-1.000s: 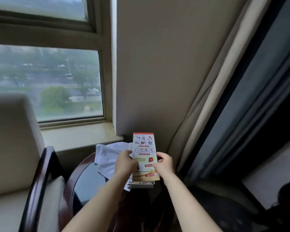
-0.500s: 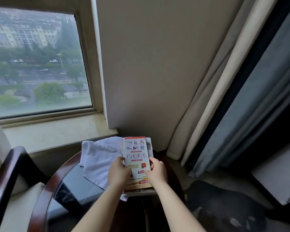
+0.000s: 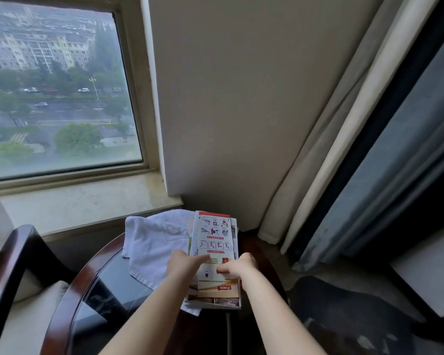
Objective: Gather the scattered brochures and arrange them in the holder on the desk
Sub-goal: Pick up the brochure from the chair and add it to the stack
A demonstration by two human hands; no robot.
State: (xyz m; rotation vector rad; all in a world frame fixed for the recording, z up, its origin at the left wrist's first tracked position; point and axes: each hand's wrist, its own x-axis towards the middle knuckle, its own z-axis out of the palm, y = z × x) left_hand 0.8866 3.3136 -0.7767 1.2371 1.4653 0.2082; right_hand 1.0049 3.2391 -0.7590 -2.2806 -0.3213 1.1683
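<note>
One brochure stack (image 3: 214, 243) lies on one white towel's (image 3: 156, 240) right side, lower sheets uncountable. Left hand (image 3: 183, 265) rests straight fingers on it; right hand (image 3: 239, 268) fingers pinch it.

A round table (image 3: 87, 275) with a dark reddish wooden rim stands in the corner below the window sill. A dark glass top (image 3: 108, 298) set inside the rim reflects the light. A white towel (image 3: 157, 242) lies rumpled across the far middle of the top, reaching to the far rim. A stack of brochures (image 3: 215, 237) lies flat on the right side, its left edge and near end overlapping the towel. The top brochure (image 3: 217, 280) shows red-and-white pictograms and a red band at its far end.
</note>
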